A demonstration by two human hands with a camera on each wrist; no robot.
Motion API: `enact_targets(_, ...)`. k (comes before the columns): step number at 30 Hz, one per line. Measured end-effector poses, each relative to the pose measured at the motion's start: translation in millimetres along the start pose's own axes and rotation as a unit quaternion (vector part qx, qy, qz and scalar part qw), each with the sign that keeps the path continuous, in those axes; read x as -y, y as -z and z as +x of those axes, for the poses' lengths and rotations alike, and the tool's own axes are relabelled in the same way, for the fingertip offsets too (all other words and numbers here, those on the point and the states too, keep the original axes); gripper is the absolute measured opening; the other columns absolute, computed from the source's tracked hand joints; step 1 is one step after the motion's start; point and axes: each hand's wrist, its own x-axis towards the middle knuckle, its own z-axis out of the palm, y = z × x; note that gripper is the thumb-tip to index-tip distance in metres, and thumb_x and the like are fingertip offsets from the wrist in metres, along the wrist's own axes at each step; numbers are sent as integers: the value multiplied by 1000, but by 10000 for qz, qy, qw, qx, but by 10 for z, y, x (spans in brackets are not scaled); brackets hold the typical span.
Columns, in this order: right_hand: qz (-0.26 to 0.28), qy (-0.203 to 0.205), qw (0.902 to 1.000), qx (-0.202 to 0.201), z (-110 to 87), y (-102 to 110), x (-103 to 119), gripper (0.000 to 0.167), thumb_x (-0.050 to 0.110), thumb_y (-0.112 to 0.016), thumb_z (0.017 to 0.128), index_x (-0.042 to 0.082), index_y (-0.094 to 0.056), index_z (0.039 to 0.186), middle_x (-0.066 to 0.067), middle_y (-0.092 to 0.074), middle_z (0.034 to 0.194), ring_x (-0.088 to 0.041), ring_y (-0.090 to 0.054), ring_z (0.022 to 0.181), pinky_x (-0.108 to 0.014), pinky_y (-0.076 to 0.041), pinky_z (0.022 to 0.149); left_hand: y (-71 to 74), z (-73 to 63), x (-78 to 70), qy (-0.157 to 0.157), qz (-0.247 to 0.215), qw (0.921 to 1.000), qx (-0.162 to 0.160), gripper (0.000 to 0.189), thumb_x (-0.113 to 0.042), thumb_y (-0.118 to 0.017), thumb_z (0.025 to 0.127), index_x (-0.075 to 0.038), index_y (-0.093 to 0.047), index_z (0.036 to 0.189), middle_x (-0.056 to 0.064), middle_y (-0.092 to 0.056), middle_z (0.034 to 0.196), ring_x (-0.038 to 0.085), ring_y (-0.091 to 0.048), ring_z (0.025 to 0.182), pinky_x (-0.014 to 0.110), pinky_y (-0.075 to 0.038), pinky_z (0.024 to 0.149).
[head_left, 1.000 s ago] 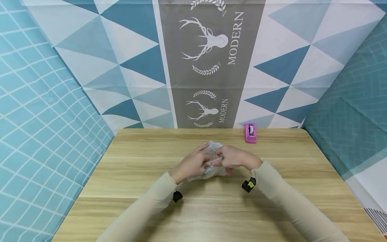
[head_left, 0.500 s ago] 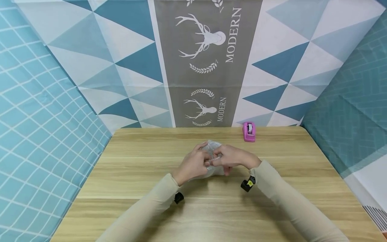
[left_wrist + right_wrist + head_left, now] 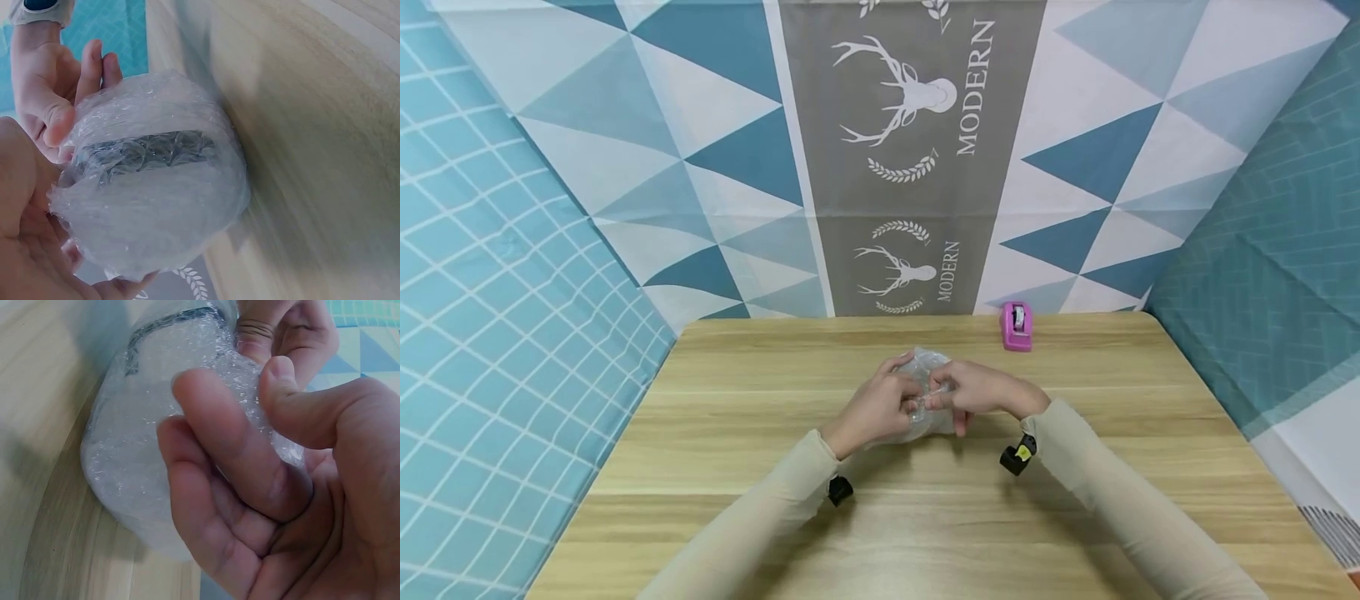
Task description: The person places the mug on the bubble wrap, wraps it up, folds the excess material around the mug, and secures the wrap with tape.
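A rounded bundle of clear bubble wrap [image 3: 156, 219] rests on the wooden table [image 3: 737, 467], with a dark strip [image 3: 150, 150] showing through the layers. What lies inside is otherwise hidden. My left hand [image 3: 880, 406] grips the bundle's left side, its fingers spread around the wrap in the left wrist view. From the right, my right hand [image 3: 981, 390] pinches the wrap near the top between thumb and curled forefinger, close to the left fingertips. In the right wrist view, its other fingers [image 3: 206, 519] curl in front of the crinkled plastic.
A pink tape dispenser [image 3: 1017, 327] stands at the table's back edge, right of the bundle. Patterned cloth [image 3: 910, 167] hangs behind the table, with blue cloth [image 3: 512, 292] along the left and green cloth [image 3: 1262, 308] on the right.
Both hands stay at the bundle and keep their hold, with only small shifts of the right fingers. The head view has turned slightly.
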Motion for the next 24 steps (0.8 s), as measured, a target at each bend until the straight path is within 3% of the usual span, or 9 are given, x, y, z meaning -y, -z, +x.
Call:
enact_targets(8, 68, 181, 9997, 163, -2, 26, -46, 21, 29, -64, 103, 10, -63, 93, -9, -68, 57, -51, -70, 66, -61, -60, 67, -8, 4, 29, -382, 203, 9990, -92, 28, 8, -70, 74, -16, -59, 66, -1, -69, 78, 26, -53, 139, 42, -28, 128)
enact_targets(12, 65, 283, 9994, 185, -4, 43, -38, 22, 28, -63, 103, 9, -62, 92, -8, -66, 55, -53, -69, 64, -62, -59, 66, -7, 3, 29, -337, 241, 9990, -146, 25, 6, -72, 75, -17, -63, 69, 1, -72, 86, 27, -47, 145, 40, -30, 127)
enact_targets(19, 65, 292, 9994, 163, -16, 33, -38, 22, 29, -63, 103, 10, -62, 92, -7, -65, 54, -54, -68, 63, -60, -60, 65, -25, 7, 35, -511, 335, 9977, -285, 29, 9, -69, 75, -16, -59, 65, -2, -66, 75, 26, -53, 140, 38, -28, 128)
enact_targets(24, 99, 215, 9997, -10, -53, 4, -41, 22, 31, -63, 103, 11, -61, 94, -7, -65, 55, -54, -68, 65, -60, -60, 66, -32, 6, 41, -440, 305, 9984, -192, 28, 9, -68, 75, -16, -59, 67, -3, -66, 77, 25, -50, 143, 36, -26, 128)
